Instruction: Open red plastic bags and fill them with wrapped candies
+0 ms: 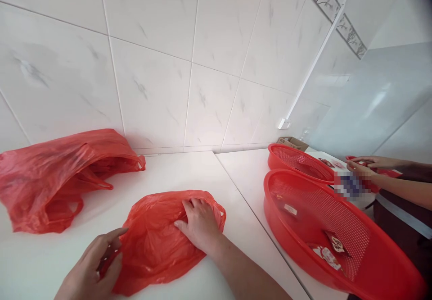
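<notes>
A small red plastic bag (155,241) lies flat on the white table (189,169) in front of me. My right hand (199,221) presses down on its upper right part, fingers spread flat. My left hand (91,268) pinches the bag's left edge near the table's front, fingers curled on the plastic. A larger pile of red plastic bags (57,174) lies at the back left, apart from both hands.
Two red mesh baskets stand at the right, the near one (357,264) holding a few small packets, the far one (297,158) behind it. Another person's hands (367,167) work at the far right. A tiled wall backs the table.
</notes>
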Demonstrator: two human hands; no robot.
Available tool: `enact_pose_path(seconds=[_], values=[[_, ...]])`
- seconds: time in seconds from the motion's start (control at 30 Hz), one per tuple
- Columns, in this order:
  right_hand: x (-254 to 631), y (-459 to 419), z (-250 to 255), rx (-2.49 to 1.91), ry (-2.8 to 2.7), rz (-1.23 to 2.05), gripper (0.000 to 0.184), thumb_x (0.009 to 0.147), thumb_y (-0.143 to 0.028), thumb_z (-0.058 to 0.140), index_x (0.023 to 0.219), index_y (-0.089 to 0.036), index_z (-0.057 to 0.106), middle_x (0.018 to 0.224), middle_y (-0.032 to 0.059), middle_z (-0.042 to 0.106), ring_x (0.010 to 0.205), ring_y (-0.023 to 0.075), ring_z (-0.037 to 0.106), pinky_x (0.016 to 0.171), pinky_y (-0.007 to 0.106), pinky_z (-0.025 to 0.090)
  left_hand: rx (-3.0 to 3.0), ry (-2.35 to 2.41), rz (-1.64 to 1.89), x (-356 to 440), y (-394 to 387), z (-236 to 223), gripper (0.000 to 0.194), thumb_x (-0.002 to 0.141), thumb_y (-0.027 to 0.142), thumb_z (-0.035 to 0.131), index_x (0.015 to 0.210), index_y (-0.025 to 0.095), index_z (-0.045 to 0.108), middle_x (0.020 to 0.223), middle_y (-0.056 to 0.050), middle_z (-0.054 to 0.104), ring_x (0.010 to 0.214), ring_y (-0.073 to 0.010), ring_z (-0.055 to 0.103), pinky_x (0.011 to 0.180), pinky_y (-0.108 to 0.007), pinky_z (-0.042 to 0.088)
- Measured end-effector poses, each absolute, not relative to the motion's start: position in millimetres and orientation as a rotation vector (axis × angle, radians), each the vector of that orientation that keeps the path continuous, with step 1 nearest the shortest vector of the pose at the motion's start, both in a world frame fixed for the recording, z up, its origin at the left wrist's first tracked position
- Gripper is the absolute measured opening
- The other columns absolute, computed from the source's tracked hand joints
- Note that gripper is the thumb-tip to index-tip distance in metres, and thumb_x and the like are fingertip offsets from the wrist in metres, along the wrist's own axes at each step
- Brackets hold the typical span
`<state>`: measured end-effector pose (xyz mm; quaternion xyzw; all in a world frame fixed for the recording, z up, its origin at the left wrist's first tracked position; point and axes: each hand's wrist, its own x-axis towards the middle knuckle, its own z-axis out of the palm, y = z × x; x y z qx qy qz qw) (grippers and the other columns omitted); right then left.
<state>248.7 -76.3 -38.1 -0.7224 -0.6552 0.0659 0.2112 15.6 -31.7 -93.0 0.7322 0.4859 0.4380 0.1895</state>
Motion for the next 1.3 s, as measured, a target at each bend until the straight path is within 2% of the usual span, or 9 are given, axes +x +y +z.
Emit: enact_pose_path(seconds=[0.13, 0.3, 0.47, 0.67, 0.87, 1.1, 1.2, 1.3], values=[[249, -76, -40, -2.002, -1.824, 0.156, 0.046, 0.083, -0.049, 0.056, 0.119, -0.021, 0.055, 0.119, 0.0086, 0.058, 0.111, 0.0276, 0.052, 0.095, 0.04, 0.041, 1.977, 1.337, 1.181, 15, -33, -88, 0.032, 0.083, 0.05, 0.041, 0.105, 0.03, 0.054, 0.079, 0.001, 0.059, 0.056, -0.015, 0.057, 0.051, -0.028, 0.05], [249, -76, -40, -2.006, -1.835, 0.125, 0.046, 0.083, -0.048, 0.057, 0.119, -0.021, 0.055, 0.12, 0.0088, 0.058, 0.11, 0.0277, 0.053, 0.094, 0.041, 0.042, 2.065, 1.271, 1.181, 12, -32, -84, 0.034, 0.081, 0.057, 0.049, 0.102, 0.03, 0.055, 0.078, 0.0, 0.06, 0.054, -0.0143, 0.055, 0.051, -0.028, 0.051], [248, -76, -41, -2.011, -1.833, 0.133, 0.047, 0.082, -0.048, 0.057, 0.121, -0.022, 0.054, 0.122, 0.0086, 0.057, 0.111, 0.0277, 0.052, 0.095, 0.04, 0.042, 2.234, 1.284, 1.178, 10, -26, -88, 0.041, 0.068, 0.052, 0.063, 0.102, 0.03, 0.058, 0.098, -0.003, 0.061, 0.066, -0.0173, 0.061, 0.058, -0.03, 0.055], [248, -76, -41, -2.018, -1.823, 0.152, 0.047, 0.083, -0.049, 0.056, 0.121, -0.022, 0.054, 0.124, 0.0086, 0.057, 0.112, 0.0276, 0.052, 0.095, 0.04, 0.041, 2.177, 1.42, 1.061, 9, -22, -91, 0.047, 0.07, 0.047, 0.059, 0.113, 0.029, 0.053, 0.102, -0.005, 0.057, 0.073, -0.0199, 0.064, 0.063, -0.035, 0.058], [249, -76, -43, -2.021, -1.815, 0.173, 0.049, 0.082, -0.049, 0.056, 0.123, -0.021, 0.054, 0.124, 0.009, 0.056, 0.114, 0.0279, 0.051, 0.096, 0.04, 0.04, 2.105, 1.346, 1.065, 0, -11, -100, 0.045, 0.071, 0.032, 0.053, 0.116, 0.029, 0.052, 0.095, -0.003, 0.059, 0.066, -0.017, 0.064, 0.059, -0.031, 0.058], [250, -75, -46, -2.013, -1.795, 0.21, 0.049, 0.083, -0.05, 0.055, 0.123, -0.022, 0.053, 0.126, 0.008, 0.055, 0.116, 0.0276, 0.051, 0.099, 0.04, 0.039, 1.997, 1.303, 0.965, -9, -1, -104, 0.051, 0.063, 0.024, 0.054, 0.114, 0.026, 0.056, 0.097, -0.004, 0.062, 0.073, -0.0188, 0.065, 0.061, -0.028, 0.058], [250, -75, -44, -2.011, -1.788, 0.231, 0.05, 0.082, -0.049, 0.056, 0.124, -0.023, 0.053, 0.127, 0.0079, 0.055, 0.118, 0.0275, 0.05, 0.101, 0.04, 0.038, 1.893, 1.283, 1.023, -7, -2, -101, 0.048, 0.064, 0.032, 0.059, 0.111, 0.025, 0.058, 0.093, -0.004, 0.064, 0.074, -0.0202, 0.065, 0.058, -0.026, 0.058], [249, -75, -39, -2.035, -1.783, 0.276, 0.054, 0.082, -0.047, 0.057, 0.13, -0.023, 0.049, 0.132, 0.0084, 0.052, 0.123, 0.0286, 0.046, 0.103, 0.042, 0.036, 1.772, 1.292, 1.13, 0, -10, -95, 0.051, 0.068, 0.057, 0.061, 0.108, 0.025, 0.058, 0.089, -0.003, 0.063, 0.071, -0.0194, 0.064, 0.055, -0.025, 0.056]])
